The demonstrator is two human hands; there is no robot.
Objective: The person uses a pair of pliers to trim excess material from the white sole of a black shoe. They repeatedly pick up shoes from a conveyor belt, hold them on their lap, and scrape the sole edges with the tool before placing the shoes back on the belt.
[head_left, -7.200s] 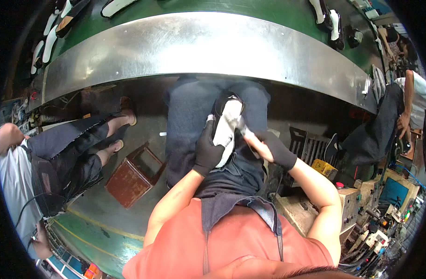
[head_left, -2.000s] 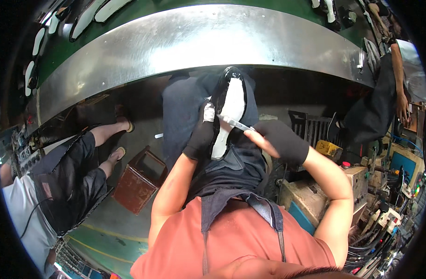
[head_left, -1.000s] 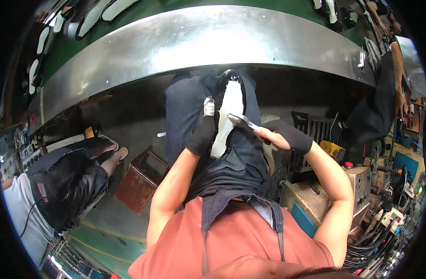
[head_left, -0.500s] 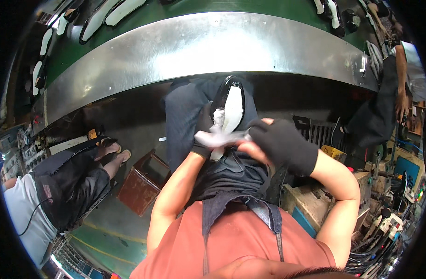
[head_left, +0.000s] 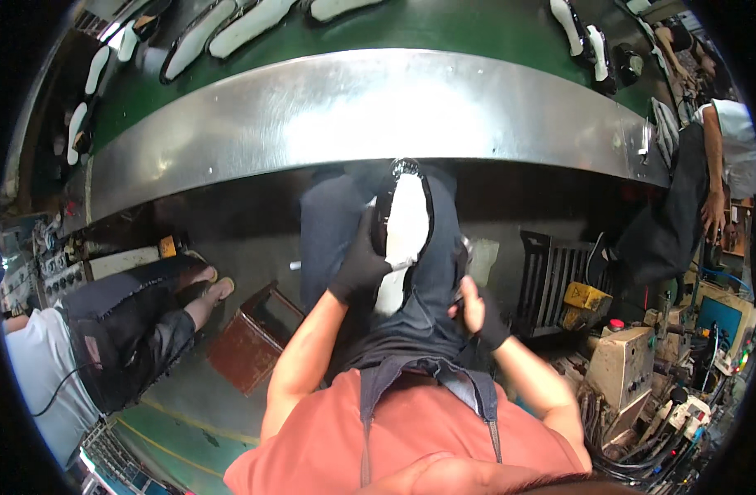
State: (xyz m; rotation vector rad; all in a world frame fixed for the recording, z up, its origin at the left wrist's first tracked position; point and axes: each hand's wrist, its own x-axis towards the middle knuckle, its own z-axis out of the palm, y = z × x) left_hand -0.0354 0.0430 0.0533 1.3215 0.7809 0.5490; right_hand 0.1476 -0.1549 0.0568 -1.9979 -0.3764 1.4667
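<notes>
A glossy black shoe (head_left: 411,210) with a white underside lies lengthwise along my lap, toe pointing to the bench. My left hand (head_left: 364,262), in a black fingerless glove, grips its left side, with the thumb reaching across the white surface. To the right of the shoe, my right hand (head_left: 478,313), gloved the same way, is beside my right thigh. Its fingers are curled round a dark object with a shiny end (head_left: 466,247), whose kind I cannot make out.
Ahead runs a metal bench edge (head_left: 386,99), with green surface beyond bearing several white-bottomed shoes (head_left: 250,26). On the left are a seated person (head_left: 122,338) and a brown stool (head_left: 244,351). To the right are a black slatted rack (head_left: 551,280), a yellow box (head_left: 586,301), machinery and another person.
My right hand has left the shoe and dropped to my right thigh. The blurred pale strip between my hands no longer shows. The white underside is turned more fully upward.
</notes>
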